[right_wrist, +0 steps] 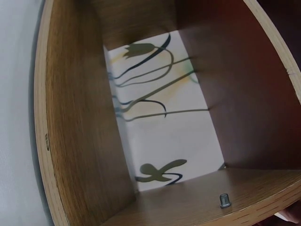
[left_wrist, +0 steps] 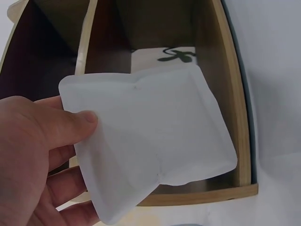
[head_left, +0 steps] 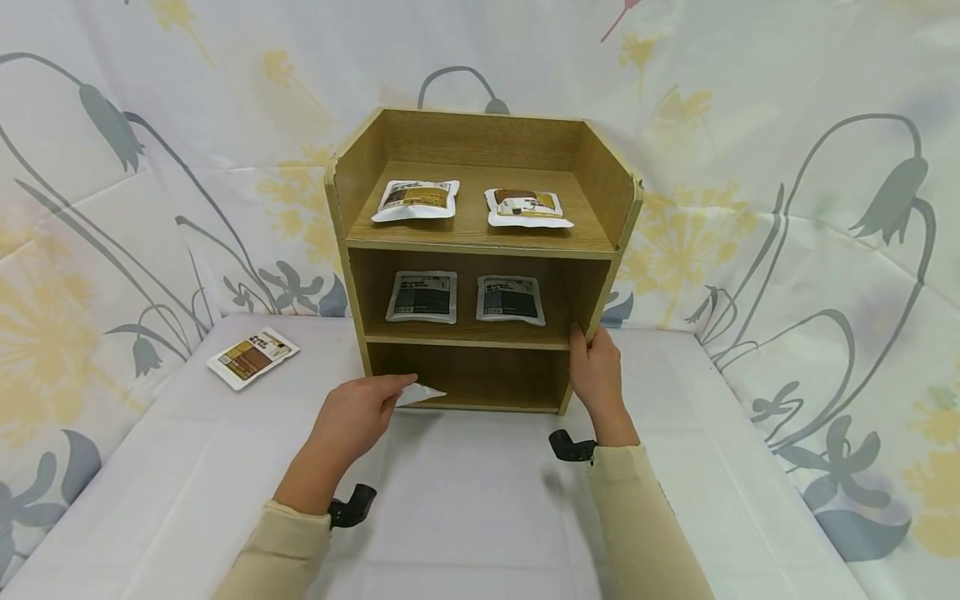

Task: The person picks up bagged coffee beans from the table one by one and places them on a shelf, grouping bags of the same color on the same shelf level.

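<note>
Nearest, two cream sleeves over the white table [head_left: 465,500]. Left hand [head_left: 352,417] pinching a white pouch [left_wrist: 150,146] by one corner, thumb on top, fingers curled beneath; pouch held at the mouth of the shelf's [head_left: 480,250] bottom compartment, blank side toward the wrist camera, not yet inside. Right hand [head_left: 596,375] on the shelf's right front edge, fingers wrapped on the side panel — a bracing grip on wood, nothing else held. Off to the left on the table, one brown-labelled pouch [head_left: 252,357] lying flat, well apart from both hands. Middle level carrying two dark pouches [head_left: 465,297] side by side; top level two brown ones [head_left: 476,202]. Risks, as a judgement: a corner pinch this light could let the limp pouch sag, catch on the bottom board's lip and fold or slip out; a hard push might shift the shelf on the cloth unless the right hand holds firm; open back could let it slide through.
</note>
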`<state>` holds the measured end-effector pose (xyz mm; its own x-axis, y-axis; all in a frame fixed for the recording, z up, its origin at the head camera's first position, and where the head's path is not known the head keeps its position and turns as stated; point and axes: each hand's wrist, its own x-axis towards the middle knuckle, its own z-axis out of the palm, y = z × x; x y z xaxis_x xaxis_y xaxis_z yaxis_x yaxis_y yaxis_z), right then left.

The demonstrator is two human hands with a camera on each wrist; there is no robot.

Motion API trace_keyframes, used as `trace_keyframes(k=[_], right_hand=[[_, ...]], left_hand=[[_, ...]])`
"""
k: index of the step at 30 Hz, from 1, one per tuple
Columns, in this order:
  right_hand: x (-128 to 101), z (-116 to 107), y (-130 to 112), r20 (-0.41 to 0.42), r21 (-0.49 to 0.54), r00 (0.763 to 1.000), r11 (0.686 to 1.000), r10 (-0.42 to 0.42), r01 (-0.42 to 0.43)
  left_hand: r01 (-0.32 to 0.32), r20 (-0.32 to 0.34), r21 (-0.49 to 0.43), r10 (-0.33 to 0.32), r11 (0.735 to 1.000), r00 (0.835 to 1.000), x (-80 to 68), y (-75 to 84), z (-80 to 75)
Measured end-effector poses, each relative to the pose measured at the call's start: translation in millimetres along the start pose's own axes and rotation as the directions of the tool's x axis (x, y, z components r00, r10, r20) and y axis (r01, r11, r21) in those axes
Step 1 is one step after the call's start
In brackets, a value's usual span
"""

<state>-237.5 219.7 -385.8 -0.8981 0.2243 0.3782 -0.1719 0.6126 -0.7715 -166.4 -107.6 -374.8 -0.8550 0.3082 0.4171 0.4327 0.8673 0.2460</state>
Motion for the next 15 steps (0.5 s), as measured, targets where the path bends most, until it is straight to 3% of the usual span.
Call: trace_keyframes(k=[15], right_hand=[[-0.8,-0.8,-0.7,0.009,-0.005,1.0,1.0,0.01,-0.01]], left_hand=[[0.004,-0.019,0.012,-0.004,1.0,1.0,5.9,5.4,18.1]])
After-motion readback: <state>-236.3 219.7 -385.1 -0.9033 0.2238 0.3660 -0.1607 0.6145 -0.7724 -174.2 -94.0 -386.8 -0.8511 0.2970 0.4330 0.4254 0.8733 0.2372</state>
